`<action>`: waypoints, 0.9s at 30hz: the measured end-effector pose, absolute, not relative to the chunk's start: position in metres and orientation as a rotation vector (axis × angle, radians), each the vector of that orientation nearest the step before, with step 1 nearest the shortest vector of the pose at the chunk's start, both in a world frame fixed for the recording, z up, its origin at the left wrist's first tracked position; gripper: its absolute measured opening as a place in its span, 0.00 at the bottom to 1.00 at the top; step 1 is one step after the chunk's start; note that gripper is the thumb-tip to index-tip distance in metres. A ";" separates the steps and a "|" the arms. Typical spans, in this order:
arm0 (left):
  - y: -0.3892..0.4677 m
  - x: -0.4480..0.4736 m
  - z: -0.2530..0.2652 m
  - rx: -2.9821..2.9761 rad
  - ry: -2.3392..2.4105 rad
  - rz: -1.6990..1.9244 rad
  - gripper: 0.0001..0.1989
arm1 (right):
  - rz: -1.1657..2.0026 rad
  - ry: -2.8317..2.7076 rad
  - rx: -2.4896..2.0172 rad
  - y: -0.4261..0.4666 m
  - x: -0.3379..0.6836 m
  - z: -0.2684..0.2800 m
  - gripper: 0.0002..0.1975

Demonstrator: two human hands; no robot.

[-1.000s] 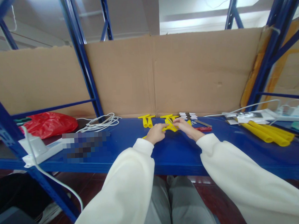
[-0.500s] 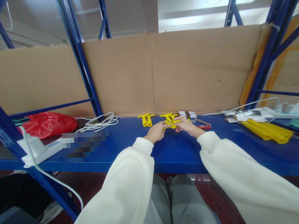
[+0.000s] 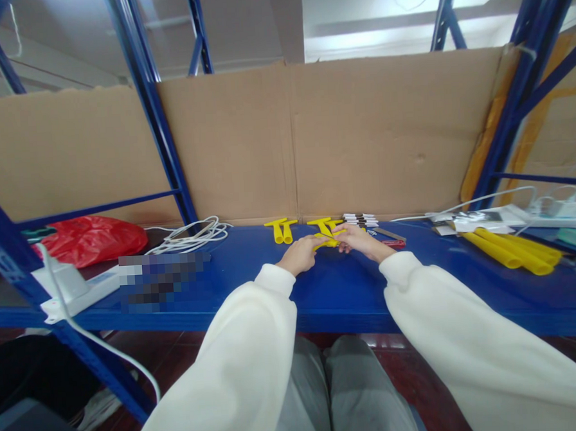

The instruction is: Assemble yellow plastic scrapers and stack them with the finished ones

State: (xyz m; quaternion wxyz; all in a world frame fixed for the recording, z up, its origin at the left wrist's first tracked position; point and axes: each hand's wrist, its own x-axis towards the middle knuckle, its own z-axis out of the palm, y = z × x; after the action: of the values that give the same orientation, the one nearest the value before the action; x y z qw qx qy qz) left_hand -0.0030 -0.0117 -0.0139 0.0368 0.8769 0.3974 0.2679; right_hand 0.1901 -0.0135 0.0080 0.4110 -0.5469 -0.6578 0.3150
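Observation:
Over the blue shelf, my left hand (image 3: 298,254) is closed on the left end of a yellow T-shaped scraper (image 3: 327,242). From the other side, the fingers of my right hand (image 3: 354,239) are closed on the same scraper's right end. A thin dark line shows by the right fingertips, too small to name. Just behind my hands lies another yellow T-shaped piece (image 3: 320,223), partly covered by the fingers. A pair of similar yellow T-shaped pieces (image 3: 282,231) lies farther left. Small black-and-white packs (image 3: 360,220) and a red-handled tool (image 3: 394,243) lie beside my right hand.
Yellow tubes (image 3: 512,249) lie at the right. A coiled white cable (image 3: 197,233), a red plastic bag (image 3: 93,240) and a power strip (image 3: 87,297) are on the left. A cardboard panel (image 3: 231,148) stands behind the blue shelf (image 3: 254,301), between blue posts.
The held scraper has turned slightly between my fingers. Both hands stay nearly in the same place, and the things around them have not moved.

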 end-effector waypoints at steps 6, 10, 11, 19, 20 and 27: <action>-0.014 -0.002 -0.012 2.564 1.199 1.035 0.29 | -0.106 -1.538 -2.054 0.004 0.258 0.017 0.14; -0.012 0.000 -0.007 2.350 1.056 1.289 0.27 | -0.019 -1.636 -2.223 0.009 0.281 0.011 0.17; -0.012 0.002 -0.005 2.251 0.998 1.374 0.26 | 0.001 -1.654 -2.250 0.011 0.281 0.011 0.18; -0.024 0.008 0.014 1.143 0.819 1.412 0.38 | 0.036 -1.791 -2.305 0.017 0.275 0.016 0.17; -0.026 0.007 0.015 1.080 0.834 1.346 0.40 | 0.041 -1.796 -2.309 0.018 0.275 0.016 0.16; -0.033 0.007 0.014 1.030 0.810 0.908 0.44 | -0.014 -1.821 -2.318 0.022 0.276 0.016 0.13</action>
State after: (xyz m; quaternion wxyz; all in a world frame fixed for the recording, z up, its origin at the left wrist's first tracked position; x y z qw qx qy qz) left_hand 0.0069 -0.0327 0.0135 0.6989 0.4620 0.3636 0.4074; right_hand 0.2760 0.0222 0.0157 0.0967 -0.7827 -0.6148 -0.0047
